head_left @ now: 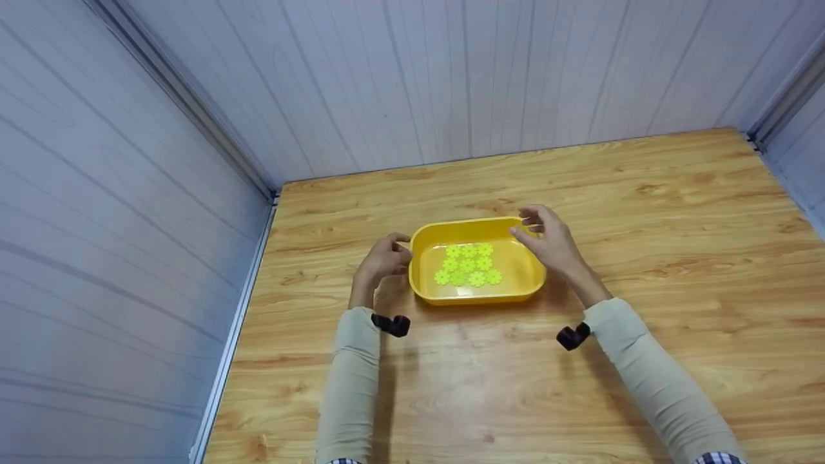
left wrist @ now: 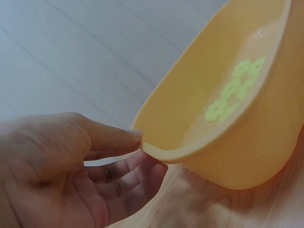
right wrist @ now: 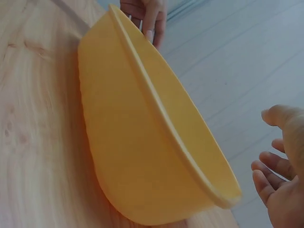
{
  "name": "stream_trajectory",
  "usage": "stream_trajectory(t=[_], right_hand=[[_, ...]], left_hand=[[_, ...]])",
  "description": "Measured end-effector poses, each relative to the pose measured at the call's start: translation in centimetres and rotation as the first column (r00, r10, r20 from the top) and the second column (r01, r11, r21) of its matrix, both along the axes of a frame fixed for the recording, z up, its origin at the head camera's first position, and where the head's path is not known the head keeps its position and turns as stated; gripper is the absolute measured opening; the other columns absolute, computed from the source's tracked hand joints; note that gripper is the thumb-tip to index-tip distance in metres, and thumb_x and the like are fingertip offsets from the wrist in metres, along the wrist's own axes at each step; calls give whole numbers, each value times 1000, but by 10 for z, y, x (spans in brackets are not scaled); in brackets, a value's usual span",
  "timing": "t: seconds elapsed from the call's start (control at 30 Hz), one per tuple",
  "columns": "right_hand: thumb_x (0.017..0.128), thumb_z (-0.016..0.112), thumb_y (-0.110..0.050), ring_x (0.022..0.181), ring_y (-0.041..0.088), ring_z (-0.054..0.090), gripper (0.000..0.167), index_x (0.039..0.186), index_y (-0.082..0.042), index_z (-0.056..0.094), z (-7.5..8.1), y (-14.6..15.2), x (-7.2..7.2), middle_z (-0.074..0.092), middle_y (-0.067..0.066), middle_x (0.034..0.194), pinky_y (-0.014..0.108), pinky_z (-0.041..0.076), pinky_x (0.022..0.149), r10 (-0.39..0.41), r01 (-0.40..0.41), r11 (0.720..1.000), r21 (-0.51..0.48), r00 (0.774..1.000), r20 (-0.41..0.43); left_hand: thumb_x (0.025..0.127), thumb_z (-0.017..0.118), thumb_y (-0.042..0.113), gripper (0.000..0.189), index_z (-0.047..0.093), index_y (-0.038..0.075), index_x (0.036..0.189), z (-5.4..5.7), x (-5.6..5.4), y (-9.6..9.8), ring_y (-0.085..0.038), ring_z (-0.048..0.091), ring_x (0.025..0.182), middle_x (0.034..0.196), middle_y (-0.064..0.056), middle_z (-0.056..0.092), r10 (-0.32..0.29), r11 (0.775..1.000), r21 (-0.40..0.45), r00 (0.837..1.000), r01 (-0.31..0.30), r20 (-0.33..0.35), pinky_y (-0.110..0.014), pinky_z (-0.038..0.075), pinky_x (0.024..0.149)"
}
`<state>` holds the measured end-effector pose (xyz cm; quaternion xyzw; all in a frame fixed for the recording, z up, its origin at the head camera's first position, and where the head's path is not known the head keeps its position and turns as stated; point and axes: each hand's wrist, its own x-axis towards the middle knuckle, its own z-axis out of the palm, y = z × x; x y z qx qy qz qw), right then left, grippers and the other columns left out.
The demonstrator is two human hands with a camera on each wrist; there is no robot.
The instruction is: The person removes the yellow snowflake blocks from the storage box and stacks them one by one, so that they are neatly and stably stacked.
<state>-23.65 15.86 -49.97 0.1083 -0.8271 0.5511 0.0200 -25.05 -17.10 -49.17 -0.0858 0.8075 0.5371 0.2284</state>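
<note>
A yellow plastic basin [head_left: 515, 261] stands on the wooden table in the head view, with several bright yellow-green flower-shaped pieces [head_left: 467, 265] grouped on its floor. At its left end, my left hand [head_left: 385, 259] pinches the rim between thumb and fingers, as the left wrist view shows close up on the basin [left wrist: 228, 161]. My right hand [head_left: 554, 243] hovers by the right end, fingers loosely bent and thumb apart. Seen from the right wrist, a gap lies between the right hand [right wrist: 287, 171] and the basin's rim [right wrist: 166, 118], and nothing is in that hand.
The wood-grain table [head_left: 477, 380] runs back to a pale panelled wall [head_left: 451, 84]. Another panelled wall [head_left: 109, 245] borders it on the left. Small black wrist cameras [head_left: 399, 325] sit at both sleeve cuffs, near the basin's front side.
</note>
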Motion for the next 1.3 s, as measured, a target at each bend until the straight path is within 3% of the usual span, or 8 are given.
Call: stream_trajectory(t=[0.27, 0.57, 0.7, 0.9, 1.1, 1.3], right_hand=[[92, 64, -31, 116, 36, 50, 55, 134, 0, 46, -6, -15, 5, 49, 21, 130, 48, 41, 100, 118, -123, 990, 62, 990, 82], [92, 64, -22, 114, 37, 51, 49, 130, 4, 48, -13, -28, 6, 48, 24, 129, 49, 43, 97, 182, -216, 948, 233, 970, 159], [91, 65, -21, 112, 37, 50, 47, 127, 5, 49, -12, -33, 7, 46, 24, 125, 48, 46, 94, 194, -253, 912, 324, 959, 206], [89, 68, -21, 103, 30, 48, 41, 120, 2, 53, -13, -40, 8, 46, 18, 119, 44, 45, 89, 194, -295, 833, 468, 948, 253], [83, 73, -17, 96, 29, 44, 31, 105, 0, 59, -15, -44, 10, 46, 13, 109, 41, 41, 83, 188, -298, 759, 579, 951, 243], [78, 75, -15, 93, 30, 40, 26, 94, -3, 58, -17, -45, 10, 42, 12, 103, 41, 36, 76, 163, -273, 706, 653, 961, 225]], left_hand=[[93, 55, 7, 36, 50, 9, 129, 0, 1, 4, -19, 58, 84, 97, -8, 53, 14, 1000, 10, 1000, -14, -23, -45, 51, 89], [94, 55, 6, 35, 49, 11, 128, 0, 0, 5, -18, 56, 83, 95, -6, 52, -3, 1000, 0, 1000, 3, -29, -45, 51, 88], [95, 54, 7, 35, 49, 11, 129, 0, 0, 4, -19, 56, 84, 97, -7, 52, 3, 1000, 9, 1000, -3, -21, -45, 51, 89], [94, 55, 7, 35, 49, 12, 128, -1, -1, 4, -19, 56, 84, 97, -7, 52, 15, 1000, 7, 1000, -15, 0, -44, 51, 88], [93, 55, 6, 37, 48, 11, 129, -1, -2, 4, -18, 55, 82, 95, -7, 51, 9, 1000, 3, 1000, -9, 2, -43, 51, 88], [93, 54, 5, 38, 47, 11, 130, 0, -1, 5, -19, 54, 83, 94, -7, 50, 8, 1000, 2, 1000, -8, 1, -46, 49, 91]])
